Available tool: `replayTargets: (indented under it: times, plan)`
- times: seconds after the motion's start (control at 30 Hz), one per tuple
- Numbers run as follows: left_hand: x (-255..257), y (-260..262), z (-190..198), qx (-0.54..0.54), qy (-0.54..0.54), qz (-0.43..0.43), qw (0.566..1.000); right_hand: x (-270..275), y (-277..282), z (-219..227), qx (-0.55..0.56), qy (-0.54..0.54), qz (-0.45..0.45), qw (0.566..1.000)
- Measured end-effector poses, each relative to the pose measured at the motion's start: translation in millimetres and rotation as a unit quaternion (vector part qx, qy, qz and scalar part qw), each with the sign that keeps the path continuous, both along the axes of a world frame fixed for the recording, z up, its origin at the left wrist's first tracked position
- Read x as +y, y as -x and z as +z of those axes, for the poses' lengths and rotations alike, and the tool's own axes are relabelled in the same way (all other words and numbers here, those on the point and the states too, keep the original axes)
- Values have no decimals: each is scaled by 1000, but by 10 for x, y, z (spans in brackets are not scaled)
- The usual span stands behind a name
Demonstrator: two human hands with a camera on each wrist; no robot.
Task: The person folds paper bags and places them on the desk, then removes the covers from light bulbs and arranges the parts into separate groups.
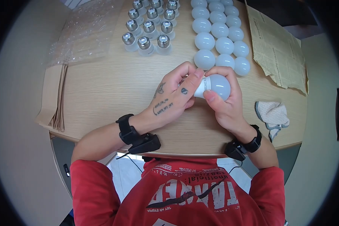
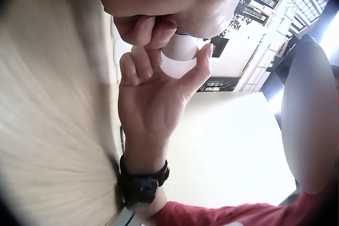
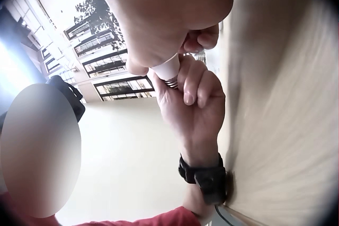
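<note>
Both hands hold one white light bulb [image 1: 220, 86] above the table's near middle. My left hand [image 1: 173, 88] grips its narrow end, thumb along the white collar with small print. In the right wrist view, the fingers of that hand curl round the metal screw base [image 3: 171, 83], part of which shows. My right hand [image 1: 229, 103] wraps the frosted dome, its thumb pressing near the collar and its fingers behind. The left wrist view shows the bulb's white body [image 2: 180, 47] between the two hands. Just beyond them lies a group of white domes [image 1: 205, 59].
Several white pieces with metal screw caps upward [image 1: 144, 43] stand in rows at back left. Clear plastic wrap [image 1: 83, 34] and folded brown paper bags [image 1: 51, 96] lie left. Brown printed paper [image 1: 277, 56] and a white cloth [image 1: 272, 113] lie right on the wooden table [image 1: 98, 90].
</note>
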State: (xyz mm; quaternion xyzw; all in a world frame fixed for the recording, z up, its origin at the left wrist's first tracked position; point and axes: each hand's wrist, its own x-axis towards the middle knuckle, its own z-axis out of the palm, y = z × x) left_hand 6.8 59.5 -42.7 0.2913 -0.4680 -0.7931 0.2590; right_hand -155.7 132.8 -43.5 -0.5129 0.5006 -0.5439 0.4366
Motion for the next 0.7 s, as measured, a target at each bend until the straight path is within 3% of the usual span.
replayTargets:
  times: [0.23, 0.7]
  plan:
    - [-14, 10, -55, 15, -22, 0, 1000, -15, 15, -58, -50, -56, 11, 997]
    - [1, -7, -61, 24, -28, -22, 999, 8, 25, -74, -89, -61, 20, 994]
